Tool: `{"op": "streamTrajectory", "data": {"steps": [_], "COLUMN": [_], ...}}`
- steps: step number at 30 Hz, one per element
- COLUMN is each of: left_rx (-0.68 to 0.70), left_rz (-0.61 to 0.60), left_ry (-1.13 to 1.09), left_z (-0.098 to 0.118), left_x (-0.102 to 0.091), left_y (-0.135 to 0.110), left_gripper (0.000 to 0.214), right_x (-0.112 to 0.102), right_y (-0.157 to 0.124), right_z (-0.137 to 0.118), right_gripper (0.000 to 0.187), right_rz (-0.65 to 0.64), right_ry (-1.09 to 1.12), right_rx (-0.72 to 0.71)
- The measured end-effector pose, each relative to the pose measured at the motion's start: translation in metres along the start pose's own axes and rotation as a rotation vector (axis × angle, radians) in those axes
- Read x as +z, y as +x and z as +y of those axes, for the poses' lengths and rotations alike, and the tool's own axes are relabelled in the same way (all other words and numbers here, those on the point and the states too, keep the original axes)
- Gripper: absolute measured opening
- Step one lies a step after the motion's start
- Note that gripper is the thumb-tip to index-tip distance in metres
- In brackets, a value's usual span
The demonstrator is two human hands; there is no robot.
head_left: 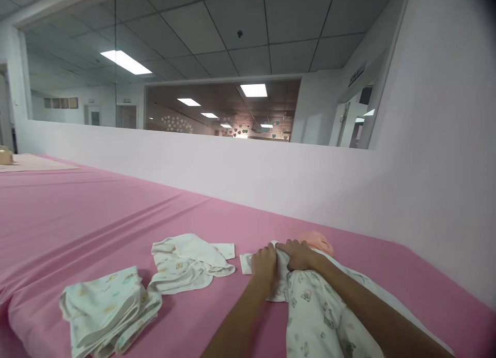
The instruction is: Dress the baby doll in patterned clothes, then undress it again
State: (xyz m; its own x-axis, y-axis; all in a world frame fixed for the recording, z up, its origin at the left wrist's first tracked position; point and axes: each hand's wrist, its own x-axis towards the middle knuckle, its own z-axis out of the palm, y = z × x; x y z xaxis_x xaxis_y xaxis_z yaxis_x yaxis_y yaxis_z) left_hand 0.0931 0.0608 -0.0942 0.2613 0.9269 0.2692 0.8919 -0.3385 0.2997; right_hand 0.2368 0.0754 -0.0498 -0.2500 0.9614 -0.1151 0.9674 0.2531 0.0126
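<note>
A white printed baby garment [281, 283] lies at the right on the pink sheet, with one short sleeve pointing left. My left hand [264, 265] is closed on that sleeve. Right beside it, my right hand [297, 254] grips the same garment near its upper part; its fingertips are partly hidden. A rounded peach-coloured thing [316, 240], like a doll's head, shows just behind my right hand. White cloth with a grey-green print [313, 306] spreads below and under my right forearm. To the left rests a small white baby shirt [189, 262], loosely laid out.
A folded stack of printed white cloth [106, 306] sits at the front left. The pink sheet [116, 208] covers the surface up to a white wall [232, 167] with a long window [217, 53]. At the far left, a beige object [5, 155] stands on a pale cloth.
</note>
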Motion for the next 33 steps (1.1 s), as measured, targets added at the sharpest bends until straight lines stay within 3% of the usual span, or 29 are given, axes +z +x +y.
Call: {"op": "streamTrajectory", "data": {"steps": [3, 10, 18, 23, 28, 33], "left_rx": [0.005, -0.085, -0.165, -0.178, -0.149, -0.301], "left_rz": [0.006, -0.015, 0.025, 0.051, -0.068, -0.14], "left_ry": [0.042, 0.067, -0.138, -0.5, -1.059, -1.432], "left_z": [-0.012, -0.062, -0.075, -0.076, -0.068, -0.066], "left_x": [-0.007, -0.015, -0.009, -0.008, -0.006, -0.005], "left_y": [-0.005, -0.02, -0.017, -0.014, -0.011, -0.003], "left_gripper": [0.027, 0.028, 0.024, 0.019, 0.025, 0.036], "right_x": [-0.01, -0.033, -0.033, -0.03, -0.018, -0.013], "right_y": [-0.007, -0.029, -0.049, -0.048, -0.035, -0.027], "right_z": [0.01, 0.043, 0.05, 0.05, 0.041, 0.028], "right_gripper": [0.074, 0.04, 0.046, 0.052, 0.054, 0.052], "right_rz": [0.022, 0.11, 0.251, 0.301, 0.295, 0.326], "right_ry": [0.077, 0.247, 0.473, 0.515, 0.466, 0.431], "right_rx": [-0.001, 0.008, 0.005, -0.002, -0.072, -0.096]}}
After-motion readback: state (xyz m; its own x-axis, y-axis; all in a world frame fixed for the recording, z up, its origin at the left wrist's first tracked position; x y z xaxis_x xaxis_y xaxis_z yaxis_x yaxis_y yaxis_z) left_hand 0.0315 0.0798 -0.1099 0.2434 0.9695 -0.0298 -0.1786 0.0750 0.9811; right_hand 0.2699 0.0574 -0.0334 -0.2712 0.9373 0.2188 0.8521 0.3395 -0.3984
